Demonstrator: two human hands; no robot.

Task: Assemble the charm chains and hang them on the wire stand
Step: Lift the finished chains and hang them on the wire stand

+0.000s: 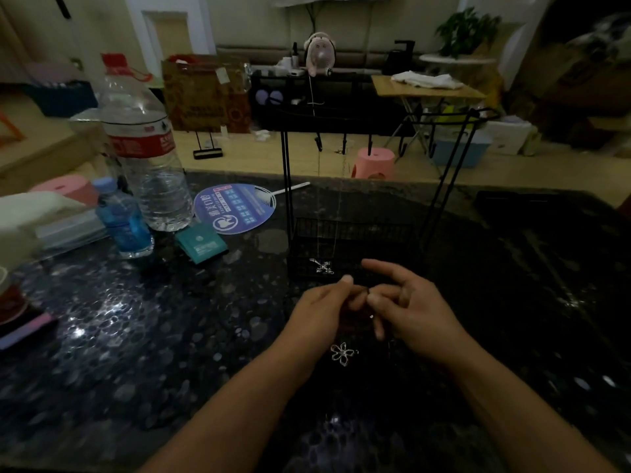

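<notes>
My left hand (321, 308) and my right hand (409, 305) meet fingertip to fingertip just in front of the black wire stand (375, 186). Both pinch something small and thin between them, too dark to make out. A silver flower charm (342, 353) dangles below the hands on a fine chain. Two thin chains hang from hooks on the stand's top bar, and one ends in a silver charm (322, 266) over the stand's mesh base (351, 247).
The dark speckled countertop (143, 336) carries a large water bottle (143, 148), a small blue bottle (123, 220), a teal packet (201, 244) and a round hand fan (235, 208) to the left. A pink stool (374, 163) stands on the floor behind.
</notes>
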